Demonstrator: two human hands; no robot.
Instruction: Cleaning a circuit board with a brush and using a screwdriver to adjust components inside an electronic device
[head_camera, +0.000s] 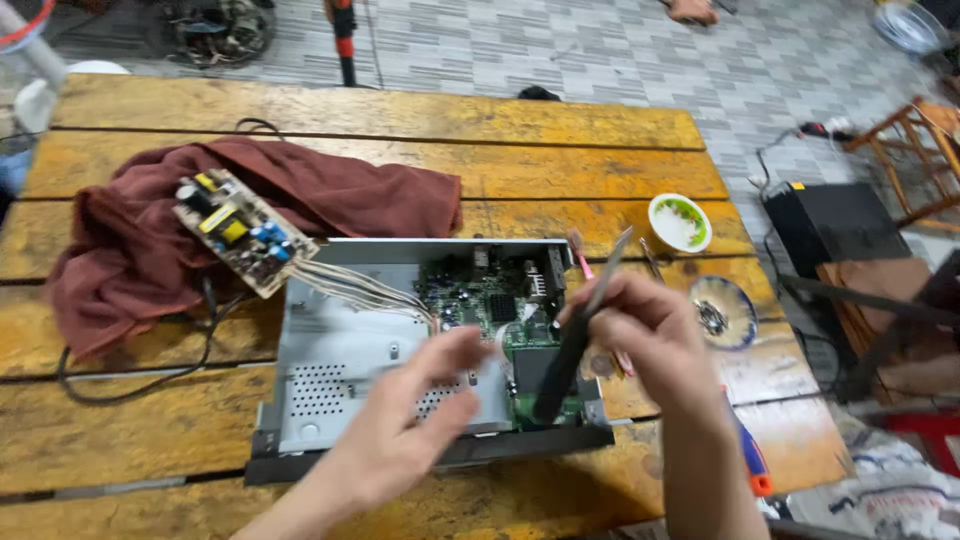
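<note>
Wooden table (400, 120), opened grey receiver (340, 350) (green board exposed), right fingers (625, 310) grasping black brush (575, 335)

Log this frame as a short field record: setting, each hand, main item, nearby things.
setting: worn wooden table
right hand: holds a dark slim tool over the green circuit board
left hand: fingers spread, empty, above the open metal case
small board: on a maroon cloth, wired to the case
nearby: green-stained cup, round dish
</note>
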